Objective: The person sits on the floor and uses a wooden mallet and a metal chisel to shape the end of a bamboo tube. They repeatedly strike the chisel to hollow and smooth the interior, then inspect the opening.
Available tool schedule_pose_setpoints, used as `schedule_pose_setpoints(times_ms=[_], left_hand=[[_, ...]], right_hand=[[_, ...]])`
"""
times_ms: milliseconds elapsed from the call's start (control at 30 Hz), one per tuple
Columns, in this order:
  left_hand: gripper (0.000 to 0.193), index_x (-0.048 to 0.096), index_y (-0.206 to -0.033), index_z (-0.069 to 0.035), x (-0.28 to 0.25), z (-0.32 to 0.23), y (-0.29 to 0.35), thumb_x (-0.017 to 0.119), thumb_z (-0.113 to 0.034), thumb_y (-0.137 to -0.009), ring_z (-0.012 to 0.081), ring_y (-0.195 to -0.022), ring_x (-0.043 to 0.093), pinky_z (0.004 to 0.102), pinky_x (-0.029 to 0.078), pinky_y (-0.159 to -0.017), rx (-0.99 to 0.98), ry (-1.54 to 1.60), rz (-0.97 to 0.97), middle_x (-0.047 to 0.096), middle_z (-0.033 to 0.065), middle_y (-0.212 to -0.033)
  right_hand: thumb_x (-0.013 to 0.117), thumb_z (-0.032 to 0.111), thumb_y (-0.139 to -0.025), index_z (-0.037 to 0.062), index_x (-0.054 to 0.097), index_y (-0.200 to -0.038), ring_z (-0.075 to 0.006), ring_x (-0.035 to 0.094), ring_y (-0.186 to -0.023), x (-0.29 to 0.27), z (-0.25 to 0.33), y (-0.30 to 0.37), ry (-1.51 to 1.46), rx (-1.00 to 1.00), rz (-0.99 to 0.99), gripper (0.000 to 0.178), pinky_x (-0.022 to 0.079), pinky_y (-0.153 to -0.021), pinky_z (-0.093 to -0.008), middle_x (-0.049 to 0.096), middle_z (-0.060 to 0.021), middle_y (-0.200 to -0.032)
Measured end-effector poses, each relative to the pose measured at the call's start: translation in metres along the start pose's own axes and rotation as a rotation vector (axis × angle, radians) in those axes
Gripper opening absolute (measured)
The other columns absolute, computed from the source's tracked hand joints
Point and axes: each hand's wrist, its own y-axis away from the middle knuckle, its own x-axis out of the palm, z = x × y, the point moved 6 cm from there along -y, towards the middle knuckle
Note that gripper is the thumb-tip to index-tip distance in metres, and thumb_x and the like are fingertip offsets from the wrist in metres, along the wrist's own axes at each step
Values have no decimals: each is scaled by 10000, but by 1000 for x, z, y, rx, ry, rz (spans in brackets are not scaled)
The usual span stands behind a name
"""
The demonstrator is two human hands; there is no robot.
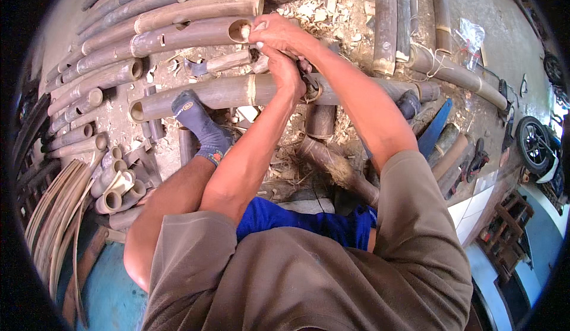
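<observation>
Both my hands meet at the open right end of a long bamboo pole (178,37). My right hand (278,32) is closed at the pole's mouth, its fingertips beside a small pale piece (245,32); what it grips is hidden. Just below it, my left hand (284,68) is closed with the thumb stretched up toward the same end, and its contents are also hidden. A dark metal part (310,82) shows by the left wrist. Under my forearms lies a thick bamboo pole (225,92), with my socked foot (193,114) against its near side.
More bamboo lengths (160,7) lie at the upper left, others (386,28) at the upper right. Wood chips (317,13) litter the ground. A hatchet-like tool (219,62) lies left of my hands, a blue blade (435,129) right. Bamboo strips (53,212) fan out lower left.
</observation>
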Motion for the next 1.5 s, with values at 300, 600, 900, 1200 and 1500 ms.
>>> schedule_pose_setpoints(times_ms=[300,600,900,1200,1500], left_hand=[[840,537,-691,-57,43,14,1,132,-697,-1053,202,-445,509,359,428,-427,-122,-770,518,527,66,-566],[915,585,-645,16,51,50,34,284,-764,-1016,218,-556,541,379,453,-560,-128,-1266,1108,534,73,-562],[883,624,-724,-11,45,-11,-16,233,-746,-1017,203,-568,522,412,409,-536,194,-1044,555,597,87,-643],[803,622,-929,-30,-31,-15,22,245,-730,-1043,111,-545,474,318,363,-460,385,-333,257,540,0,-656],[693,635,-1043,19,-70,20,45,287,-577,-1100,276,-780,614,429,493,-749,413,-333,-92,637,146,-817]], right_hand=[[785,192,-867,3,681,-1093,-171,621,-846,-64,-61,64,-627,160,-595,313,526,-736,-328,677,-68,-994],[737,150,-879,-24,533,-1257,-199,613,-883,-55,-116,186,-958,44,-1313,463,525,-743,-339,620,-103,-1052],[745,138,-823,-28,623,-1103,-178,644,-800,-65,-48,84,-805,2,-1035,348,533,-711,-332,688,-118,-882],[750,286,-776,29,690,-1111,-285,733,-863,-3,24,67,-278,-174,-379,426,572,-807,-383,748,-186,-898],[791,264,-779,122,701,-1060,-231,696,-874,64,40,74,-71,-345,133,328,562,-773,-380,745,-75,-926]])
